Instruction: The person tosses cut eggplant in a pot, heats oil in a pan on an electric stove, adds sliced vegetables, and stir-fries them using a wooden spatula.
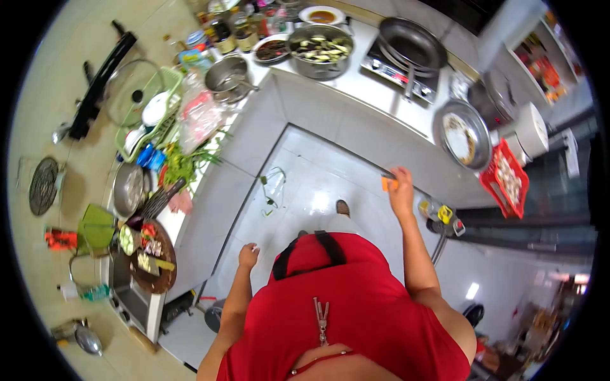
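My right hand [400, 195] is raised over the floor at the right, its fingers closed on a small flat orange thing [389, 184] whose kind I cannot make out. Low on my left side hangs my left hand [248, 255], apart from the counter, with its fingers curled. A tiny pale spot shows at its fingertips, too small to name. Nearest to that hand is the round chopping board [166, 279] with a cleaver [165, 264] and chopped vegetables. The frying pan [412, 44] sits on the cooktop [395, 75], beyond my right hand.
A pot of cut eggplant [321, 51] stands on the back counter. Green scraps [272, 190] lie on the floor. At the right are a metal basin [462, 133] with a plate inside and a red basket [505, 178] of pale pieces. Leafy greens [184, 164] overhang the left counter.
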{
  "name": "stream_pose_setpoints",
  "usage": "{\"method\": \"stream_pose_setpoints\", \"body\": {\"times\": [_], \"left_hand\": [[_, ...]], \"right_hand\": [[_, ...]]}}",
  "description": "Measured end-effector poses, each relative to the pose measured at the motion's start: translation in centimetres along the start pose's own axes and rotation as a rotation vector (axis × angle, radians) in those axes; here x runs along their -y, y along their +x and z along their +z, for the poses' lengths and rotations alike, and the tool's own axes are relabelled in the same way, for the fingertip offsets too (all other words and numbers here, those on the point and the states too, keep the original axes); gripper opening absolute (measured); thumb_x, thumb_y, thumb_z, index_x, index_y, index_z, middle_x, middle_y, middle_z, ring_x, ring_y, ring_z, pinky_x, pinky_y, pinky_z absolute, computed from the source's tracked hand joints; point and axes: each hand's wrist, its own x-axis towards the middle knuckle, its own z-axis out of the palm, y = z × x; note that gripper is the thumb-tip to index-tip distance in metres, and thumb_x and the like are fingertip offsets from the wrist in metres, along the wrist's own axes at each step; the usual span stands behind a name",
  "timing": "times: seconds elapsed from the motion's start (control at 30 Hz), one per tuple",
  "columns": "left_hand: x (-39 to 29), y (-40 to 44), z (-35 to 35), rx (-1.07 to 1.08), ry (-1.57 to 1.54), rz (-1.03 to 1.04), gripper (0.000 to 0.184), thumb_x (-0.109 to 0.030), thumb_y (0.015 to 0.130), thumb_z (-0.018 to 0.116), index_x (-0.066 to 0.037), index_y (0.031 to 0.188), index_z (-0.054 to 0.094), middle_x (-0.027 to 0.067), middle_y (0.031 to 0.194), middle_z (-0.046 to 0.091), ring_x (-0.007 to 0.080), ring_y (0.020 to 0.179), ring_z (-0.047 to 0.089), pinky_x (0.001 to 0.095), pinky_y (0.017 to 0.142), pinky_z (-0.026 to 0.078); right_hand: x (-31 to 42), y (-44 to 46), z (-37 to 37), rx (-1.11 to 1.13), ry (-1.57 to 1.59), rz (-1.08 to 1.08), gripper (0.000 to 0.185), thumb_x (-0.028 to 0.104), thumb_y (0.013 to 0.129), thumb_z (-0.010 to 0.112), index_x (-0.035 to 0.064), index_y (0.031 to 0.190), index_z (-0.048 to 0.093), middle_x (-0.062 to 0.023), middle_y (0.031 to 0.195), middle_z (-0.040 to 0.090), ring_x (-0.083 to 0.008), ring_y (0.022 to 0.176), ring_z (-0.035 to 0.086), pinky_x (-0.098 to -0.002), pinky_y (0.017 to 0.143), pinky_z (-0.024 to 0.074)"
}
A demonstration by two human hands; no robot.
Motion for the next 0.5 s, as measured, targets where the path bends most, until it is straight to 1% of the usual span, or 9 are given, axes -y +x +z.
{"method": "stream_pose_setpoints", "body": {"times": [0.1, 0.2, 0.27, 0.33, 0.43, 0.47, 0.5], "left_hand": [[-2.1, -0.4, 0.6, -0.029, -0.013, -0.068, 0.033, -0.029, 0.08, 0.064, -0.009, 0.106, 0.064, 0.0167, 0.102, 0.061, 0.031, 0.097, 0.059, 0.0391, 0.085, 0.047], [-3.7, -1.5, 1.8, -0.051, -0.031, -0.196, 0.031, -0.029, 0.08, 0.064, -0.011, 0.106, 0.064, 0.0159, 0.102, 0.062, 0.0308, 0.098, 0.058, 0.0392, 0.086, 0.047], [-4.7, -2.1, 2.7, -0.043, -0.055, -0.267, 0.031, -0.029, 0.08, 0.063, -0.011, 0.105, 0.064, 0.0164, 0.102, 0.062, 0.0316, 0.098, 0.058, 0.0397, 0.086, 0.047], [-5.8, -2.5, 3.9, -0.046, -0.082, -0.314, 0.032, -0.029, 0.08, 0.063, -0.01, 0.105, 0.064, 0.017, 0.101, 0.062, 0.0323, 0.099, 0.058, 0.0402, 0.086, 0.046], [-8.0, -2.9, 5.4, -0.069, -0.143, -0.358, 0.033, -0.029, 0.08, 0.063, -0.009, 0.105, 0.064, 0.0181, 0.1, 0.063, 0.0333, 0.098, 0.058, 0.0409, 0.086, 0.046], [-9.0, -3.0, 5.7, -0.081, -0.181, -0.385, 0.033, -0.029, 0.08, 0.063, -0.008, 0.105, 0.063, 0.0186, 0.099, 0.063, 0.0337, 0.098, 0.058, 0.0412, 0.086, 0.046], [-9.4, -3.0, 6.3, -0.113, -0.182, -0.373, 0.034, -0.029, 0.08, 0.063, -0.008, 0.105, 0.063, 0.0184, 0.099, 0.063, 0.0338, 0.097, 0.058, 0.0413, 0.085, 0.046]], "right_hand": [[-0.6, 3.8, 0.4, 0.104, 0.241, 0.128, 0.037, 0.01, 0.08, 0.064, 0.0049, 0.116, 0.055, -0.0155, 0.118, 0.05, -0.0274, 0.096, 0.056, -0.0349, 0.083, 0.047], [-3.2, 8.1, 1.8, 0.172, 0.258, 0.193, 0.048, 0.015, 0.083, 0.062, 0.0062, 0.127, 0.047, -0.0147, 0.12, 0.049, -0.0233, 0.092, 0.056, -0.032, 0.08, 0.0471], [-4.5, 11.2, 2.7, 0.108, 0.446, 0.192, 0.058, 0.021, 0.086, 0.061, 0.0053, 0.136, 0.036, -0.0142, 0.124, 0.047, -0.0205, 0.09, 0.055, -0.0315, 0.081, 0.0463], [-4.2, 14.5, 2.2, 0.087, 0.443, 0.251, 0.064, 0.025, 0.088, 0.059, 0.0035, 0.14, 0.028, -0.0135, 0.127, 0.046, -0.0192, 0.092, 0.056, -0.0317, 0.082, 0.0453], [-4.4, 18.8, 2.2, 0.087, 0.878, 0.481, 0.065, 0.03, 0.092, 0.054, 0.0038, 0.142, 0.023, -0.0136, 0.128, 0.045, -0.0208, 0.096, 0.056, -0.0316, 0.085, 0.0446], [-4.3, 20.0, 2.1, 0.123, 0.917, 0.505, 0.061, 0.033, 0.094, 0.05, 0.004, 0.141, 0.024, -0.0134, 0.126, 0.048, -0.0212, 0.099, 0.057, -0.031, 0.086, 0.045], [-4.2, 21.0, 2.1, 0.179, 0.967, 0.507, 0.059, 0.032, 0.094, 0.05, 0.004, 0.14, 0.025, -0.0134, 0.124, 0.049, -0.0213, 0.099, 0.057, -0.0311, 0.086, 0.0451]]}}
